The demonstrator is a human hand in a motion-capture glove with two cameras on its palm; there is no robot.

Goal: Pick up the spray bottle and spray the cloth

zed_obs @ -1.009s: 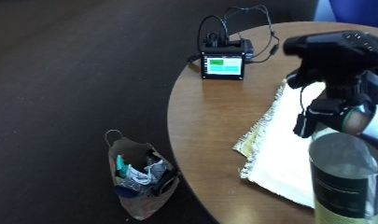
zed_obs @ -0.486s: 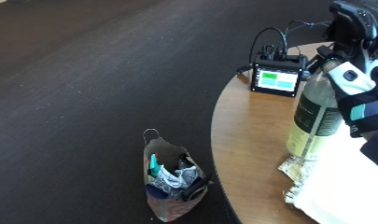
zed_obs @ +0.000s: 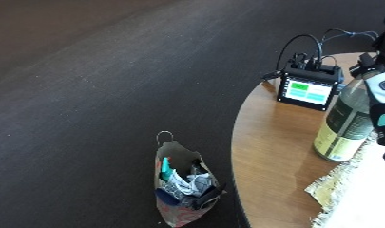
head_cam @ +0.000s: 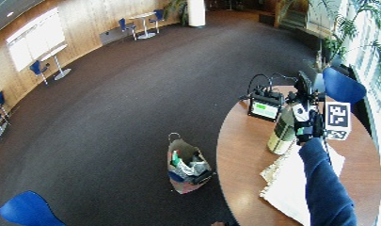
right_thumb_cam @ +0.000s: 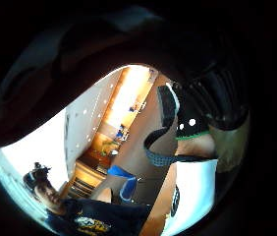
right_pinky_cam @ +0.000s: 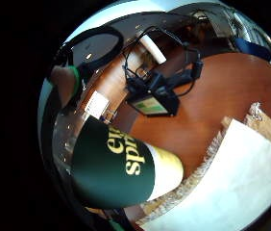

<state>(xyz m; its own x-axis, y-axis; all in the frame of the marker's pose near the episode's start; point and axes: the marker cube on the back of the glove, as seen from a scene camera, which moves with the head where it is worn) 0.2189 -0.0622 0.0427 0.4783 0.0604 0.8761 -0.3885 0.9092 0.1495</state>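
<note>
Black-gloved, the right hand is wrapped round the upper part of the spray bottle, which stands upright on the round wooden table just beside the fringed cloth, near a small monitor. The wide outside view adds the blue sleeve reaching over the cloth to the bottle. The little-finger palm view shows the bottle's dark green label close up. The thumb-side view is mostly blocked by the glove.
</note>
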